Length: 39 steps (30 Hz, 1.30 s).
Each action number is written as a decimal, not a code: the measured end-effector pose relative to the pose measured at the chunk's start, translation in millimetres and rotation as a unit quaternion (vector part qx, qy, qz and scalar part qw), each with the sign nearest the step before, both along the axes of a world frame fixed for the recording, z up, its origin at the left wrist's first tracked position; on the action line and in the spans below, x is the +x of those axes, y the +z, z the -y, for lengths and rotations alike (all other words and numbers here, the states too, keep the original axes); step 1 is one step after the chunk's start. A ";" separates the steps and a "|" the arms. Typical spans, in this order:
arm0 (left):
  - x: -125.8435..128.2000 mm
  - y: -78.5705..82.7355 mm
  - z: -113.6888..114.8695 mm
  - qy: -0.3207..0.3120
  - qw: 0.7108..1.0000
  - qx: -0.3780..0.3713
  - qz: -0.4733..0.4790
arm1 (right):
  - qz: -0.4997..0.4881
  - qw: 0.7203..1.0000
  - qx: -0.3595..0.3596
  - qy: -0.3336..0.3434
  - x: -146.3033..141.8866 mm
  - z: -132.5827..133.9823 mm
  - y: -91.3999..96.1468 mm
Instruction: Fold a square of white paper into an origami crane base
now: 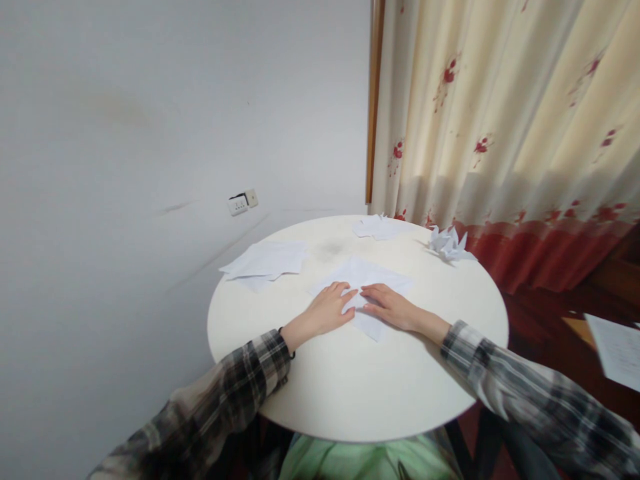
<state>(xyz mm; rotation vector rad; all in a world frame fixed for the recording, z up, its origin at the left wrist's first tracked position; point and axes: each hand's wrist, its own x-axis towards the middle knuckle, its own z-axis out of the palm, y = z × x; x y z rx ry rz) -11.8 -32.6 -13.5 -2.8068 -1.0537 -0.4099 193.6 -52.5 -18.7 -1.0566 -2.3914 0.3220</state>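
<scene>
A white sheet of paper (363, 275), partly folded, lies near the middle of the round white table (350, 380). My left hand (330, 308) rests flat on the sheet's near-left part, fingers stretched out toward the right. My right hand (389, 305) lies flat on the sheet's near-right part, fingers pointing left. The fingertips of both hands nearly meet over the paper. Both arms wear plaid sleeves.
A loose stack of white sheets (267, 261) lies at the table's left. More white paper (376, 227) sits at the far edge, and folded paper figures (449, 243) at the far right. A floral curtain (500, 133) hangs behind, a wall socket (243, 201) to the left.
</scene>
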 end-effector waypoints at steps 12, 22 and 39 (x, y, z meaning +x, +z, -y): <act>6.1 -7.3 -22.5 0.036 0.999 -0.031 -0.009 | 0.032 0.999 0.004 -0.007 -4.5 6.8 7.7; 12.1 -9.7 -28.5 0.067 0.997 0.028 -0.033 | 0.039 0.998 0.022 -0.032 -6.9 6.8 4.9; 12.5 -11.2 -31.5 0.073 0.996 0.012 -0.042 | 0.164 0.972 0.036 -0.166 19.1 -44.0 -3.6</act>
